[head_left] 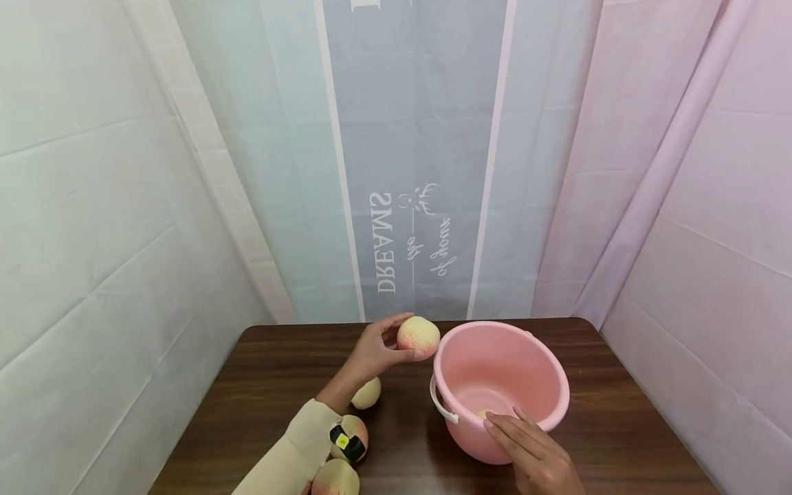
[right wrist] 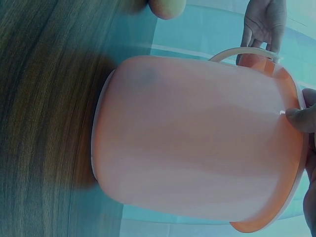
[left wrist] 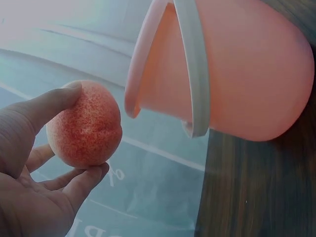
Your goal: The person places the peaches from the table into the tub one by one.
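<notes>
My left hand [head_left: 376, 349] holds a pale yellow and red peach [head_left: 419, 335] in the air, just left of the pink bucket's [head_left: 479, 443] rim. Thumb and fingertips pinch this peach [left wrist: 88, 129] from opposite sides in the left wrist view. At the near rim, my right hand [head_left: 540, 459] grips the bucket; the right wrist view shows its thumb [right wrist: 301, 119] against the outer wall and the fingers over the rim. The bucket stands upright on the table. Inside it, a small yellowish patch shows near the right fingertips, mostly hidden.
Along the left forearm on the brown wooden table [head_left: 408, 454] lie three more peaches: a far one [head_left: 367, 393], a middle one [head_left: 359, 430] and a near one [head_left: 336, 479]. The white bucket handle [head_left: 441, 402] hangs on the left side. Behind the table hangs a printed curtain [head_left: 421, 137].
</notes>
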Motion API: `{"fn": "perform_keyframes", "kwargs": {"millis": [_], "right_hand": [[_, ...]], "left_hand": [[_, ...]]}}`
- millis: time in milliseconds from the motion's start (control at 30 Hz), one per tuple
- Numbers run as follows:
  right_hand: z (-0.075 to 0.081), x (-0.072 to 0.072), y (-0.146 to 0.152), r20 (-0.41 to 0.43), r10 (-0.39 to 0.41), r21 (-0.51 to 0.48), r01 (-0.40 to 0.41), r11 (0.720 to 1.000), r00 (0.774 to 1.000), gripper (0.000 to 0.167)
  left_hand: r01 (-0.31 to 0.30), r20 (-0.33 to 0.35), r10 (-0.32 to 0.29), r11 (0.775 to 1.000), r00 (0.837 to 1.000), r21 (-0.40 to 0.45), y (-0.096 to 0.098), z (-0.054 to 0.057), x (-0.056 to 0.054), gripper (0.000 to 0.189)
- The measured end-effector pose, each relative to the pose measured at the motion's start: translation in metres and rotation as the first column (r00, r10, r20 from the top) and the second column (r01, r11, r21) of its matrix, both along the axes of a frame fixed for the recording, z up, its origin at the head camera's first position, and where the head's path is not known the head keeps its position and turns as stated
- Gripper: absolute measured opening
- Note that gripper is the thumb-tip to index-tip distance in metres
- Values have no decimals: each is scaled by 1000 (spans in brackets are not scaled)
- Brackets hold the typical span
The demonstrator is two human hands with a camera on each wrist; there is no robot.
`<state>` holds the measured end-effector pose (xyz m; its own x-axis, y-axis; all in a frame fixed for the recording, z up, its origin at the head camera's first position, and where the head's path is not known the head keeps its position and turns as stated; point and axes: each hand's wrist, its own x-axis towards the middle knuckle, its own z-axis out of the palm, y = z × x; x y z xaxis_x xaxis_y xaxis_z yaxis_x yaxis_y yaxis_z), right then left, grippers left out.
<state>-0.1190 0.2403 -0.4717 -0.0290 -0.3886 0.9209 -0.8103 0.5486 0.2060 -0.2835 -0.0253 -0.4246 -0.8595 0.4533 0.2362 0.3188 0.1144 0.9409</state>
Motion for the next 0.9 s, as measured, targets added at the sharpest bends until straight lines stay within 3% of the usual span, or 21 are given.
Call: {"fn": "perform_keyframes", "kwargs": {"millis": [233, 500, 900], "right_hand": [[1, 0, 0, -10, 1, -6, -1, 1000, 1000, 36], [1, -2, -1, -20, 0, -11, -1, 1000, 1000, 36], [2, 0, 0, 32, -17, -14, 17, 1000, 999, 36]], "left_hand": [[2, 3, -2, 1000, 1000, 4, 9, 4, 5, 69], [54, 11, -55, 998, 998, 31, 17, 12, 10, 67], [73, 8, -74, 997, 997, 23, 26, 17, 11, 66]]}}
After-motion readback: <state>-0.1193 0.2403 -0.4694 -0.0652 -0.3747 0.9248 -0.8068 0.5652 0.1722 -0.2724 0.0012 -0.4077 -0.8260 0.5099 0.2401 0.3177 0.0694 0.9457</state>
